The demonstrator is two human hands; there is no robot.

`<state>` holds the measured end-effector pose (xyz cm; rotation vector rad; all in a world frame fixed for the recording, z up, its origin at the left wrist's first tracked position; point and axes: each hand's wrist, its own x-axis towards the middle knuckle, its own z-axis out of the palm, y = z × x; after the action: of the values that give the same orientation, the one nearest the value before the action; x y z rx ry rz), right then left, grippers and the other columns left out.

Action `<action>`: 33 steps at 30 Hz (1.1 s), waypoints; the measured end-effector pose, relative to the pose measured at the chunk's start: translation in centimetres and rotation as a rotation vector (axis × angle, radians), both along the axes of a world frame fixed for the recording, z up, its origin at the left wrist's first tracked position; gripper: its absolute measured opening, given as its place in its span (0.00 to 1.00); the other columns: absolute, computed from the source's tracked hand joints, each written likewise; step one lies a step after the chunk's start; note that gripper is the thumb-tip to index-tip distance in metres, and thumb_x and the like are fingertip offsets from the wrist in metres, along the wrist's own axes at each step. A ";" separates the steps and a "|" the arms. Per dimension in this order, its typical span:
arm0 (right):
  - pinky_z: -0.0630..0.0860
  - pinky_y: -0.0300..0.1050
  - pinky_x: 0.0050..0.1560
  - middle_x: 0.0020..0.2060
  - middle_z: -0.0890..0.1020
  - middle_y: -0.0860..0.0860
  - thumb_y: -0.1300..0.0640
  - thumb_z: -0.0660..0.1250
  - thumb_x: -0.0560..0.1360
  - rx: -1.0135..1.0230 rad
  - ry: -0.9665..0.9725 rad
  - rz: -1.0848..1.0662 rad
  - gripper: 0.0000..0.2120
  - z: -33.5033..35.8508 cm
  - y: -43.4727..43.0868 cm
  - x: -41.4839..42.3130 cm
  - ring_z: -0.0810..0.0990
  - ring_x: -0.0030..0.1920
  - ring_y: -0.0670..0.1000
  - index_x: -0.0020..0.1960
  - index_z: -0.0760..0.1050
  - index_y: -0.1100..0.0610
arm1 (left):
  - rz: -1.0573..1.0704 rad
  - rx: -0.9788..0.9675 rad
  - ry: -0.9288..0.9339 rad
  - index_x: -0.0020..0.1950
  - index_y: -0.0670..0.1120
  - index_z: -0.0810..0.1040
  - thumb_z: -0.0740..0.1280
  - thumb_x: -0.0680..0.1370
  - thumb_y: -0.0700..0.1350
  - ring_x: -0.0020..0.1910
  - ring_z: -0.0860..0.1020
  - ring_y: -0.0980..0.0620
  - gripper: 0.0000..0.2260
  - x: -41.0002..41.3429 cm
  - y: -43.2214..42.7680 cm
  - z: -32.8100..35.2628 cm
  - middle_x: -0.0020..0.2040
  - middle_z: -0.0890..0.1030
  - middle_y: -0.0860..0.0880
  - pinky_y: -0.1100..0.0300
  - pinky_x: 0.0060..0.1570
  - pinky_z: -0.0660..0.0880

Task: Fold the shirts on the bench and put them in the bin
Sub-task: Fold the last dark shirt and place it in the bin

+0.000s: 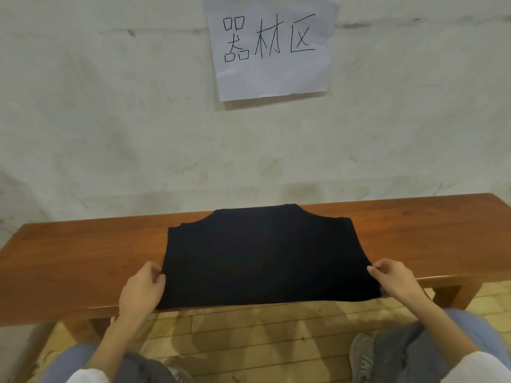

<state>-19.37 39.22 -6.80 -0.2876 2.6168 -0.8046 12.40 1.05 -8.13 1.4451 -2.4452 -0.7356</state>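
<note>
A black shirt (265, 255) lies flat on the wooden bench (83, 258), partly folded, its near edge reaching the bench's front edge. My left hand (143, 288) pinches the shirt's left edge near the front corner. At the right edge near the front corner, my right hand (392, 277) pinches the cloth in the same way. No bin is in view.
The bench stands against a pale wall with a paper sign (269, 45) taped above it. Bare bench wood extends to both sides of the shirt. Below the bench are a light wooden floor (249, 333), my knees and a grey shoe (362, 355).
</note>
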 end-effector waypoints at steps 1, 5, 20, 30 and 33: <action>0.79 0.46 0.34 0.32 0.82 0.54 0.52 0.62 0.79 -0.017 -0.012 -0.015 0.12 0.2 0.0 0.0 0.82 0.32 0.54 0.45 0.76 0.59 | -0.003 -0.004 -0.010 0.54 0.46 0.74 0.64 0.79 0.44 0.43 0.78 0.49 0.05 0.1 -0.1 -0.2 0.47 0.80 0.48 0.54 0.39 0.76; 0.78 0.46 0.37 0.36 0.82 0.51 0.47 0.59 0.80 0.055 0.113 -0.048 0.12 0.2 -1.6 -1.6 0.82 0.35 0.51 0.50 0.74 0.56 | -0.036 -0.057 -0.007 0.62 0.44 0.74 0.63 0.79 0.45 0.47 0.78 0.48 0.12 -1.7 -1.9 -0.4 0.55 0.77 0.45 0.52 0.44 0.77; 0.70 0.45 0.42 0.52 0.79 0.55 0.58 0.63 0.78 0.034 0.324 0.034 0.06 -1.5 -9.6 -9.5 0.77 0.50 0.56 0.51 0.78 0.57 | 0.114 0.005 0.124 0.48 0.42 0.82 0.71 0.74 0.41 0.49 0.80 0.42 0.05 -8.2 -9.5 0.0 0.48 0.83 0.44 0.51 0.48 0.76; 0.53 0.60 0.72 0.75 0.61 0.55 0.30 0.44 0.75 0.459 0.066 0.496 0.38 0.8 -20.8 -11.3 0.57 0.74 0.59 0.74 0.62 0.53 | -0.524 -0.101 -0.418 0.58 0.48 0.78 0.50 0.80 0.62 0.55 0.77 0.44 0.25 -20.3 -7.9 0.5 0.57 0.79 0.45 0.51 0.57 0.72; 0.57 0.60 0.73 0.75 0.61 0.52 0.21 0.46 0.67 0.329 -0.377 0.446 0.48 -0.1 -24.7 -11.8 0.62 0.73 0.58 0.75 0.61 0.52 | -0.520 0.187 -0.500 0.63 0.48 0.77 0.48 0.77 0.69 0.63 0.74 0.45 0.32 -23.7 -7.9 0.5 0.65 0.76 0.46 0.51 0.65 0.68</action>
<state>-31.19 14.53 -6.90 -0.5394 2.1634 -0.2415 -11.28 -6.84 -7.60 1.1561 -3.2885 -0.7855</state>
